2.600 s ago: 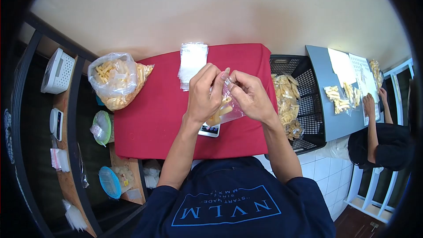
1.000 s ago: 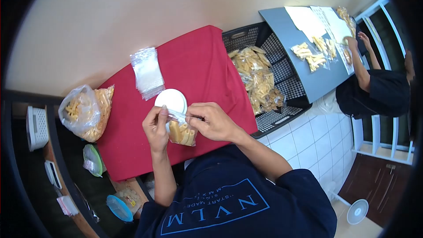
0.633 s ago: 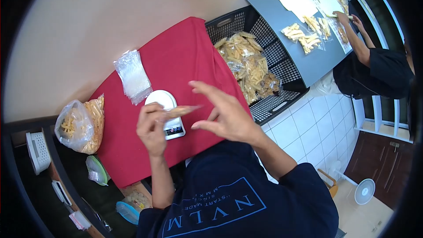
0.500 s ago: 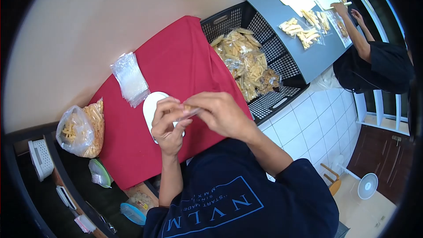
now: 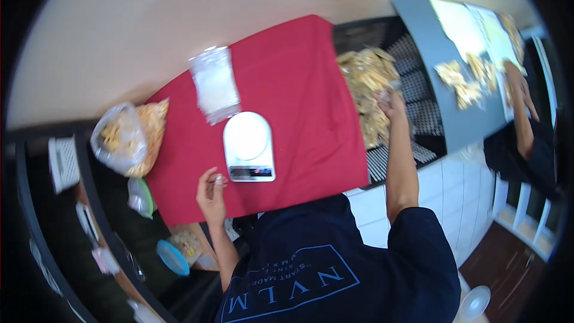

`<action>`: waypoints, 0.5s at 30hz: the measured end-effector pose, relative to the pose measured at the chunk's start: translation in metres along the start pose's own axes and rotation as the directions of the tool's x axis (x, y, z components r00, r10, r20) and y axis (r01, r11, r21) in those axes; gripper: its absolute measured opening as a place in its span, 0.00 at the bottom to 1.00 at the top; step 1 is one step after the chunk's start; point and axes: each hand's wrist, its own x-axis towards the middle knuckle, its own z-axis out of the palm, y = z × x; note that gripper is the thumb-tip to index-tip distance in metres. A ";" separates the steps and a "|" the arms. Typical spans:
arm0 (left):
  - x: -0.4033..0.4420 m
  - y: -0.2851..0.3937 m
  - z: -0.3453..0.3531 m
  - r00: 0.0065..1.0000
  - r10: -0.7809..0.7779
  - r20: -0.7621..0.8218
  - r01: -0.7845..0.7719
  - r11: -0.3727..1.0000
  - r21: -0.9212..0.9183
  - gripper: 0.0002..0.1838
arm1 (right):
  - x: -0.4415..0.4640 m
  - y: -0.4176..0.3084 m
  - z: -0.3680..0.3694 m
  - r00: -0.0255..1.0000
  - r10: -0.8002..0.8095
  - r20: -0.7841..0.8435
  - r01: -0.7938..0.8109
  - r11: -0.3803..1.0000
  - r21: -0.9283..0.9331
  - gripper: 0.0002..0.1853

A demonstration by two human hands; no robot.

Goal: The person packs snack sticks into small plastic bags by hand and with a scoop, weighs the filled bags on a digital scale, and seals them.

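Note:
My right hand point(image 5: 393, 106) reaches into the black crate point(image 5: 421, 104), closed at the fingertips on a small clear packet point(image 5: 385, 93) above the pile of bagged snack sticks point(image 5: 371, 69). The packet's contents are blurred. My left hand point(image 5: 211, 196) hovers by the front of the red cloth point(image 5: 299, 96), fingers loosely curled and apart, with no clear object in it. Just right of it stands a white kitchen scale point(image 5: 249, 143) with a bare pan. Behind the scale lies a stack of clear plastic bags point(image 5: 216, 87).
A large open bag of snack sticks point(image 5: 154, 134) sits at the cloth's left edge. Beyond the crate is a grey table point(image 5: 424, 54) with papers and packets, where another person's hand point(image 5: 515, 78) works. A blue-rimmed container point(image 5: 173, 257) is below on the left.
My right hand has moved from above the scale into the crate with the packet. My left hand has let go and dropped left, uncovering the scale. The view has shifted.

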 end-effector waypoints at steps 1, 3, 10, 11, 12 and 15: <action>-0.004 -0.002 0.001 0.999 -0.029 -0.031 0.029 1.000 -0.010 0.13 | 0.048 0.017 -0.017 0.998 0.046 0.047 -0.054 0.980 0.190 0.17; -0.001 -0.009 0.002 0.989 -0.126 -0.079 0.120 0.989 -0.081 0.12 | 0.075 0.025 -0.013 0.996 0.094 -0.001 -0.090 0.955 0.281 0.16; 0.126 -0.026 0.002 0.983 0.104 -0.153 -0.073 0.978 0.193 0.09 | 0.087 0.034 0.008 0.986 0.167 0.017 -0.168 0.980 0.103 0.22; 0.150 -0.026 0.007 0.973 0.176 -0.153 -0.133 0.958 0.256 0.10 | 0.081 0.036 0.006 0.991 0.133 0.012 -0.132 0.991 -0.025 0.26; 0.173 -0.024 0.011 0.982 0.125 -0.140 -0.093 0.973 0.210 0.12 | 0.074 0.037 0.002 0.996 0.093 0.009 -0.090 0.985 -0.146 0.30; 0.231 -0.020 0.027 0.972 0.112 -0.206 -0.058 0.967 0.249 0.23 | 0.045 0.036 -0.005 0.995 0.071 0.069 -0.048 0.954 -0.297 0.35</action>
